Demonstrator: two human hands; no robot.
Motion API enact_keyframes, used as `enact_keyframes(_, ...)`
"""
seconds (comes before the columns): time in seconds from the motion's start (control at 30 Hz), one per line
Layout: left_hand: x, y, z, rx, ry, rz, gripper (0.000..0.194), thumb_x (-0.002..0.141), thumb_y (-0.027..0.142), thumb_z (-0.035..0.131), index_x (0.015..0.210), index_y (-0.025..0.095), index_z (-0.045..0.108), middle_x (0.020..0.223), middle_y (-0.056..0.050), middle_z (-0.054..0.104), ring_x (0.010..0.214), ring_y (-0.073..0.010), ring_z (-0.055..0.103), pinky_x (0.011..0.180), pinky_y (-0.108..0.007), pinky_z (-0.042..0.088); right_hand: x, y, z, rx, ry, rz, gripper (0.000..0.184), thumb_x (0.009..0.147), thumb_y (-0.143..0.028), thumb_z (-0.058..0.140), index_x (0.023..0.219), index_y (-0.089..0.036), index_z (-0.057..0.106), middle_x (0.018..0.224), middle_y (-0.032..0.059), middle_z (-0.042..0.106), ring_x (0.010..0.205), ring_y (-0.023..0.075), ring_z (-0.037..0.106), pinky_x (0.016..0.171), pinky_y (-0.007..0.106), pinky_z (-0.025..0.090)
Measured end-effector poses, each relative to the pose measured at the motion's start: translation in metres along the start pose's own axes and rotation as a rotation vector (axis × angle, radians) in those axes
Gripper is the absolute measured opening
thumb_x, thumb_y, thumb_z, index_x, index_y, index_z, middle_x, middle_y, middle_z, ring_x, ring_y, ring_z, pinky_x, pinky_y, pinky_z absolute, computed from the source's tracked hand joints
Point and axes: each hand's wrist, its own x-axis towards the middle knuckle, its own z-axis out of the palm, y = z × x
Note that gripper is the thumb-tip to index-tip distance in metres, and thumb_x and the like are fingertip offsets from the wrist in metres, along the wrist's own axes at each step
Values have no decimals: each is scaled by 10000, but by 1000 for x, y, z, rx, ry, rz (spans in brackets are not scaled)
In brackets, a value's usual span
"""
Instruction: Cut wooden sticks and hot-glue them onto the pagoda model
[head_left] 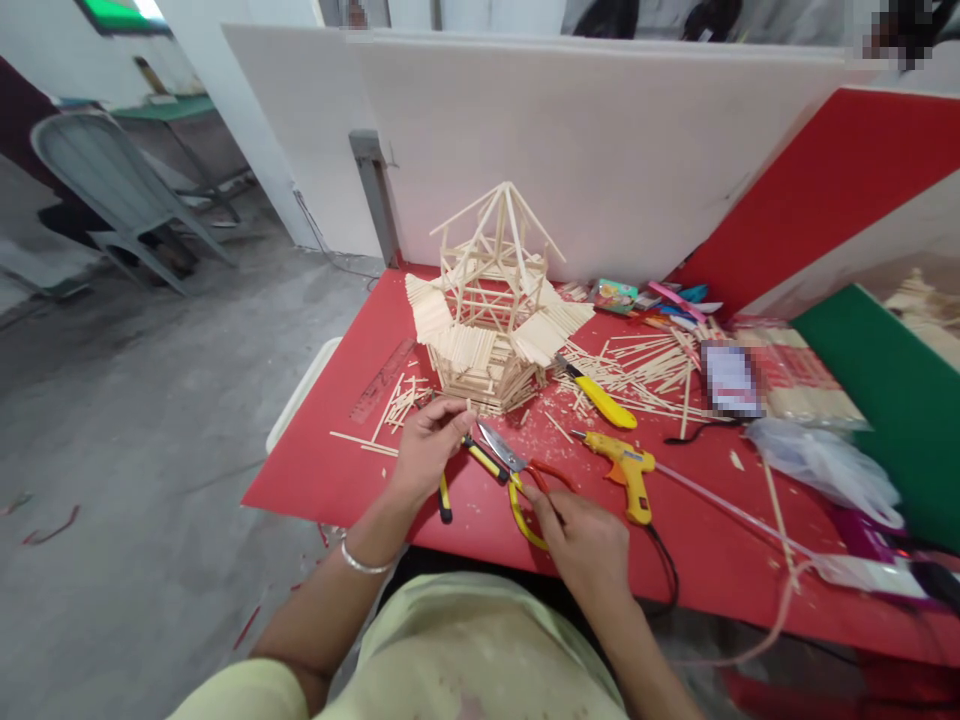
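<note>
My left hand is closed in a pinch on a short wooden stick, held near the tip of the scissors. My right hand grips the scissors by their red and yellow handles, the blades pointing away to the left. Between my hands, pliers with yellow and black handles lie on the red table, partly hidden by my left hand and the scissors. Just beyond stands a model house of thin wooden sticks, with an open pointed roof frame and slatted panels around its base.
A yellow glue gun with its cord lies right of the scissors, below a yellow cutter knife. Loose sticks are heaped behind them. A clear ruler lies left, a plastic bag right. White boards stand behind the table.
</note>
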Motion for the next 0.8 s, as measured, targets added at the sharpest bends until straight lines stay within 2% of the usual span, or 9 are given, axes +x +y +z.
enact_keyframes(0.1,3,7,8,-182,-33,-152,269,758,373,782,851,172,630,630,30,585,462,-55,477,398,-178,272,18,-13,-1,303,46,-30,355,959,-454,508,1055,-192,728,891,74,751,792,169,689,717,255,493)
enact_keyframes(0.17,4,11,14,-205,-72,-207,270,745,361,795,810,161,627,609,28,584,461,-52,479,407,-172,277,32,-21,-1,473,52,18,353,926,-437,567,1155,-203,700,930,63,755,793,164,691,738,259,519)
enact_keyframes(0.27,10,15,20,-184,-115,-206,284,726,354,812,715,139,626,520,49,517,434,-34,417,428,-166,287,54,-32,3,697,9,101,291,893,-417,612,1082,-233,735,935,40,764,780,165,693,710,258,532)
enact_keyframes(0.33,17,16,23,-176,-105,-205,302,699,347,832,668,136,618,469,63,467,414,-30,375,425,-170,281,67,-37,8,855,-49,158,255,872,-418,631,977,-226,762,878,29,765,735,167,684,666,257,530)
enact_keyframes(0.43,29,16,24,-218,-79,-273,317,666,357,852,688,141,622,482,63,465,411,-38,384,404,-169,269,85,-40,19,1047,-86,263,259,836,-424,665,906,-196,764,794,24,753,686,165,663,638,260,525)
enact_keyframes(0.6,47,14,26,-333,-65,-384,377,689,427,825,871,138,664,670,16,562,474,-43,447,364,-150,211,115,-43,31,1104,25,355,317,836,-467,648,920,-173,734,768,21,734,662,155,645,605,255,512)
enact_keyframes(0.8,65,13,32,-326,-60,-400,375,706,455,797,773,113,658,551,37,488,426,-33,391,353,-163,136,142,-49,32,1113,52,353,292,823,-462,648,803,-179,719,725,1,716,645,131,623,657,250,509)
